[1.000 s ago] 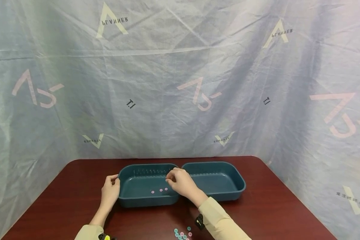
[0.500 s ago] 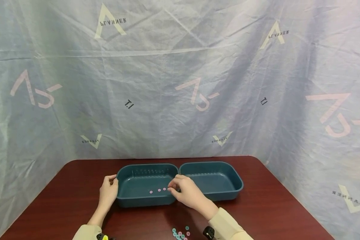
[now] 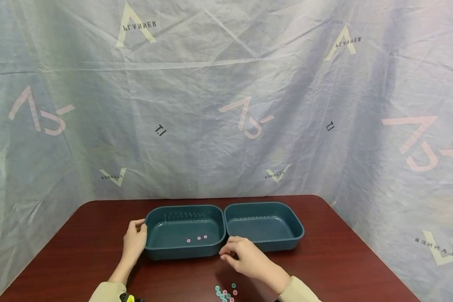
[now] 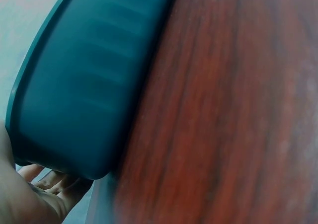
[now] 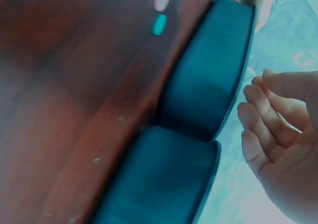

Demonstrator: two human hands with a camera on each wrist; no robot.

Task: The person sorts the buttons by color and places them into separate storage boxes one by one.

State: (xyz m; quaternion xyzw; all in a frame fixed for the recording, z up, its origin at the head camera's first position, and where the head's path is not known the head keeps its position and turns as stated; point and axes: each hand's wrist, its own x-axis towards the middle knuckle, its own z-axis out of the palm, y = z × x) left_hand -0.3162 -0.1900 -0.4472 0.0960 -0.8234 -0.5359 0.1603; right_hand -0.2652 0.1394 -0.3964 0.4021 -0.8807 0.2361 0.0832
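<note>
My left hand holds the left end of a dark teal plastic tray. In the left wrist view its thumb is by the rim and its fingers are around the end wall of that tray. Three small pink button-like discs lie inside. My right hand hovers in front of where the two trays meet, fingers loosely bent. Nothing shows between its thumb and fingertips in the right wrist view. Below it, several pink and turquoise discs lie loose on the table.
A second teal tray stands against the right side of the first, with no discs in it. Both sit toward the back of a dark red wooden table. A grey printed cloth hangs behind and on both sides.
My right hand has drawn back from over the left tray's right end toward the table front and slightly right. The left hand keeps its place on the tray; the discs lie as before.
</note>
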